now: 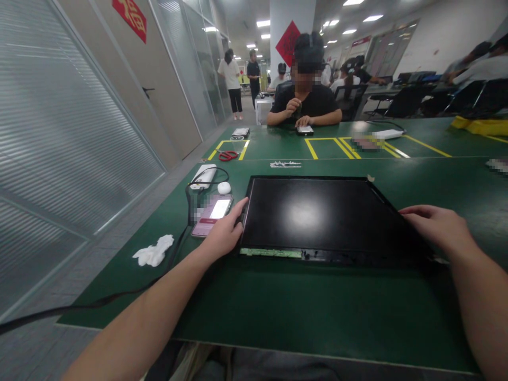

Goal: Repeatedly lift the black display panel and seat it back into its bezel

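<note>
Here, a dark screen sits within a thin black frame, in the middle of the near part of the green table. Its glass faces up and its long axis runs left to right, with a light green strip along the left part of its near edge. Both forearms reach in from the near side, well apart. The left hand holds the screen's left edge, thumb nearer than the outstretched forefinger; the right hand, fingers bent close together, holds the right edge. I cannot tell how far the fingers reach underneath. A phone lies just left of the left hand.
</note>
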Available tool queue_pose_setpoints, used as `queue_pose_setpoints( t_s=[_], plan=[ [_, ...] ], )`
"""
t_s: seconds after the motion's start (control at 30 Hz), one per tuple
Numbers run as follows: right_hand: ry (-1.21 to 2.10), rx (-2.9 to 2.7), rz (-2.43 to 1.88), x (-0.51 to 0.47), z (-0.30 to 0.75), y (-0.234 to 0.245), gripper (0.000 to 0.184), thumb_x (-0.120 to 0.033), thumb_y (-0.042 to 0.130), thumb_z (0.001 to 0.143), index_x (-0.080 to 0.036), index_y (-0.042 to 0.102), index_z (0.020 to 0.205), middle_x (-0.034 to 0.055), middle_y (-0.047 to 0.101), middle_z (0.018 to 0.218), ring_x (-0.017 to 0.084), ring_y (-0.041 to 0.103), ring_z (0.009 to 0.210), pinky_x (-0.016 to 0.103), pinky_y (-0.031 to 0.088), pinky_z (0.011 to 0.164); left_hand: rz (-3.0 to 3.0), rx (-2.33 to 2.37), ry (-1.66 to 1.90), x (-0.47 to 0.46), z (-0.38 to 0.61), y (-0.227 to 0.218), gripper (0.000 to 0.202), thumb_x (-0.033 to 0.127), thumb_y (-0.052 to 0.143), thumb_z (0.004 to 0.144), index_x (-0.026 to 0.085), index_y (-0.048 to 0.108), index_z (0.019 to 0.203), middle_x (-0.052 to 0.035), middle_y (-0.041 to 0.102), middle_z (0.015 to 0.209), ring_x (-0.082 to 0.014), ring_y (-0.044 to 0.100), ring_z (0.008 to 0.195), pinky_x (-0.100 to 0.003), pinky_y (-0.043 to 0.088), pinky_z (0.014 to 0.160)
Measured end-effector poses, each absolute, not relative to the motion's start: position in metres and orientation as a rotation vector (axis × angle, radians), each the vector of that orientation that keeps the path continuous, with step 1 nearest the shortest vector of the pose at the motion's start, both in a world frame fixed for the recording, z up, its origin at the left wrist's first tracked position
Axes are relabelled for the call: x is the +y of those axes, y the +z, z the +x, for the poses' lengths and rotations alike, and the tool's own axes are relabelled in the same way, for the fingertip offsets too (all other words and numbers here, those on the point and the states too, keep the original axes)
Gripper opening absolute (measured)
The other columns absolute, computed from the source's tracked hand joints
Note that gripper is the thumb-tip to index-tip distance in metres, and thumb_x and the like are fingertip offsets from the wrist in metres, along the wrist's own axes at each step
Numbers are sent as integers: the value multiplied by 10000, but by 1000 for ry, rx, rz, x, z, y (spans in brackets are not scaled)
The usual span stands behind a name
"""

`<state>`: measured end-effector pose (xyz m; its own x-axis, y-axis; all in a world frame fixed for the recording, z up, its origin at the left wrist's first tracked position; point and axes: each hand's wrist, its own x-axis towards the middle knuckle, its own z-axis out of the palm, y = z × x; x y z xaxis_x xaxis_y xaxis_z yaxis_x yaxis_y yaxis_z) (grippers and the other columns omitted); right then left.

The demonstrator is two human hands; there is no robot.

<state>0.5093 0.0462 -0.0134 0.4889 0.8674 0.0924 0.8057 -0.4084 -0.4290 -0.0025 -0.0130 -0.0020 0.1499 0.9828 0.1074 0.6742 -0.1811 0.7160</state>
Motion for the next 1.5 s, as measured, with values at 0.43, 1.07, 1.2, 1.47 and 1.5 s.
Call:
queue_pose_setpoints(
  t_s=[0.43,1.07,1.2,1.47,1.5],
  plan=[
    [140,-1418,-2340,52,521,-23,267,-483,608,682,-324,788,799,41,737,827,278,651,804,410,491,761,764,1343,1319,-18,24,20,657,-8,617,733,221,537,1343,-107,626,1411,-200,754,919,-239,609,651],
    [165,-1421,-2301,51,522,-25,278,-479,618,680,-312,794,816,42,747,861,262,652,799,381,496,715,651,1229,1170,-17,22,17,766,156,849,687,218,571,1398,-24,777,778,-194,710,571,-264,552,505],
    [169,-1406,-2307,50,521,-22,284,-477,628,666,-300,796,811,52,746,857,259,646,782,377,492,702,728,1223,1151,-18,24,17,653,266,883,680,215,663,1293,-54,801,981,-242,756,866,-280,586,661],
    [212,-1421,-2341,51,516,-19,306,-457,606,669,-293,796,845,55,747,879,252,642,783,367,484,691,899,1160,1143,-13,15,11,335,426,724,828,299,771,1134,-3,745,1243,-290,585,1303,-393,472,1066],
    [209,-1427,-2334,51,517,-19,307,-461,612,664,-292,796,842,56,746,871,252,642,777,369,486,691,916,1150,1136,-13,15,11,340,447,691,853,299,768,1149,-1,737,1261,-291,551,1343,-408,433,1110]
  ],
)
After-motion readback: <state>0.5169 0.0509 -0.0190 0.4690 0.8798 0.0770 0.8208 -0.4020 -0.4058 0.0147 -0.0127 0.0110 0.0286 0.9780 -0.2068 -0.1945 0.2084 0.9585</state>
